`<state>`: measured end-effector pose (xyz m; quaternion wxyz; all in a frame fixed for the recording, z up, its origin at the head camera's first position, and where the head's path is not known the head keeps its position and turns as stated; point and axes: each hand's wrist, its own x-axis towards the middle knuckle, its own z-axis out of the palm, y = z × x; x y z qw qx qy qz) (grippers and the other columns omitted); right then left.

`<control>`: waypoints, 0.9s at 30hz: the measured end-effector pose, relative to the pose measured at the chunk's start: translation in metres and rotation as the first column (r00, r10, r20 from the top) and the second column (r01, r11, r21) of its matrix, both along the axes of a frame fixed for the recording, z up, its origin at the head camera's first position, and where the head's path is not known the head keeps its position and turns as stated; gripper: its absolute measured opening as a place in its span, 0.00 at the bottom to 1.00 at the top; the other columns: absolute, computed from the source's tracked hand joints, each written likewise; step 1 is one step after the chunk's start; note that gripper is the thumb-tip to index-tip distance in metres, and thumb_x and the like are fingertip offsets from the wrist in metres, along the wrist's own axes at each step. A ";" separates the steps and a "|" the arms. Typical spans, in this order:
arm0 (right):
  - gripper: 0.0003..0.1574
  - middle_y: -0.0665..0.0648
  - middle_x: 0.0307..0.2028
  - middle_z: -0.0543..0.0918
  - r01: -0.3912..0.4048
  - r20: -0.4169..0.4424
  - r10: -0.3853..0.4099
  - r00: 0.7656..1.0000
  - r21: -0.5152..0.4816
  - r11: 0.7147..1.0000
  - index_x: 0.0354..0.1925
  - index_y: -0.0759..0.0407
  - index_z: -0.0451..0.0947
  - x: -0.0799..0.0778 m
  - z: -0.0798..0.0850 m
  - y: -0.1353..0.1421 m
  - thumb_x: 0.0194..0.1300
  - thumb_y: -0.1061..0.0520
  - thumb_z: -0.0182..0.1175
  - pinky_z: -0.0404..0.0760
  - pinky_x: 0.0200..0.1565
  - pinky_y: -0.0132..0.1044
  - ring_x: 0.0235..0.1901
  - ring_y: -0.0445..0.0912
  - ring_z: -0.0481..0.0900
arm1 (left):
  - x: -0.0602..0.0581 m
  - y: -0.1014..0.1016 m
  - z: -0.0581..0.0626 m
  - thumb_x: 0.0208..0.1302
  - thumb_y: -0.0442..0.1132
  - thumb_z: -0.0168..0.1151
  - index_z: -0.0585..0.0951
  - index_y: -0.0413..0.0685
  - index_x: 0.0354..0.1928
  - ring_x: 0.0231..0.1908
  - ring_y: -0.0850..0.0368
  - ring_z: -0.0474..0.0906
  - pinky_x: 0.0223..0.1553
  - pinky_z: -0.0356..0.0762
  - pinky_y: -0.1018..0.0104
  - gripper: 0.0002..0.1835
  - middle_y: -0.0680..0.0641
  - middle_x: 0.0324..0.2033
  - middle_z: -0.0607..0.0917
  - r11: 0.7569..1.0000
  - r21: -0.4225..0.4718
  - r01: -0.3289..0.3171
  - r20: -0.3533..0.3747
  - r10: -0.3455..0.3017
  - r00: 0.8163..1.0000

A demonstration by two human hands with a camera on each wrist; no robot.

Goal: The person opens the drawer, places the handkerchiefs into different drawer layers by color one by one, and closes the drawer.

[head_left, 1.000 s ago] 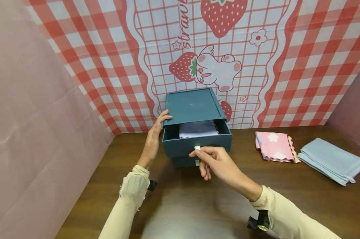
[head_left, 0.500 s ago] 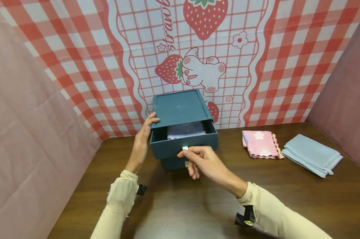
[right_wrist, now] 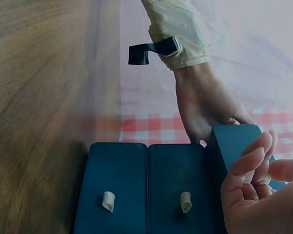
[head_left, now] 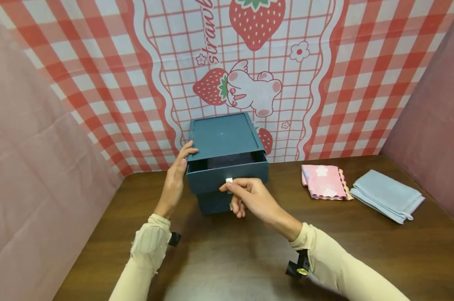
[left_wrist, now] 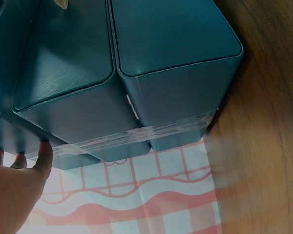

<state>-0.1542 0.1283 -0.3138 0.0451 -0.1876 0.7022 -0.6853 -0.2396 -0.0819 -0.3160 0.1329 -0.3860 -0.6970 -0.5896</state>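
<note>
The top drawer (head_left: 208, 179) is sitting mid-view, jutting from its teal drawer unit (head_left: 223, 134) toward 6 o'clock, long front edge running 9-to-3. Right hand (head_left: 256, 197) is pinching its white pull tab (head_left: 228, 180), partly blocking the lower fronts (head_left: 211, 204); left hand (head_left: 173, 182) is touching the unit at 9, fingers extended. Inside's looking too dark to call, tbh. A pink folded cloth (head_left: 325, 182) and a pale-blue folded towel (head_left: 387, 195) are lying toward 3.

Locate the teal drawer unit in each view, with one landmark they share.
Head: the drawer unit stands near the centre.
Left wrist: it fills the upper left through the middle.
Right wrist: it runs along the bottom, centre to right.
Shared landmark: the wooden tabletop, under the unit in head, along the right in left wrist, along the left in right wrist.
</note>
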 end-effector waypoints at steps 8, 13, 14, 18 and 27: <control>0.20 0.63 0.14 0.74 0.052 0.008 -0.052 0.999 -0.018 0.998 0.46 0.70 0.74 -0.014 0.003 -0.001 0.68 0.55 0.47 0.73 0.17 0.37 0.12 0.47 0.71 | -0.004 0.003 0.004 0.70 0.33 0.33 0.66 0.34 0.58 0.67 0.51 0.46 0.63 0.42 0.44 0.19 0.40 0.66 0.56 1.000 0.009 -0.026 -0.035 0.026 0.999; 0.20 0.63 0.13 0.73 0.061 0.013 -0.061 0.998 -0.010 0.998 0.46 0.71 0.74 -0.019 0.002 0.000 0.68 0.55 0.47 0.74 0.17 0.38 0.11 0.48 0.71 | -0.004 0.003 0.003 0.69 0.31 0.34 0.66 0.32 0.57 0.67 0.50 0.46 0.64 0.42 0.46 0.18 0.39 0.65 0.57 1.000 0.018 -0.024 -0.039 0.025 0.999; 0.20 0.63 0.13 0.73 0.061 0.009 -0.061 0.998 -0.010 0.998 0.46 0.71 0.74 -0.021 0.002 -0.001 0.68 0.55 0.47 0.74 0.17 0.39 0.11 0.48 0.71 | -0.004 0.002 0.003 0.69 0.31 0.34 0.66 0.32 0.57 0.67 0.50 0.46 0.64 0.42 0.46 0.18 0.38 0.65 0.57 0.999 0.022 -0.024 -0.041 0.025 0.999; 0.20 0.61 0.13 0.74 0.066 0.001 -0.066 0.998 -0.016 0.998 0.46 0.71 0.74 -0.026 0.004 -0.003 0.68 0.55 0.47 0.74 0.17 0.38 0.11 0.48 0.71 | -0.006 0.001 0.005 0.69 0.30 0.35 0.66 0.31 0.56 0.67 0.50 0.47 0.64 0.43 0.48 0.18 0.38 0.65 0.58 0.999 0.036 -0.023 -0.047 0.025 0.999; 0.21 0.61 0.14 0.75 0.089 0.015 -0.089 0.996 0.012 0.996 0.47 0.68 0.75 -0.031 0.001 0.001 0.68 0.52 0.47 0.75 0.19 0.37 0.13 0.47 0.73 | -0.005 0.005 0.001 0.68 0.29 0.39 0.66 0.32 0.56 0.67 0.50 0.47 0.63 0.46 0.48 0.17 0.38 0.65 0.58 0.999 0.039 -0.021 -0.028 0.022 0.999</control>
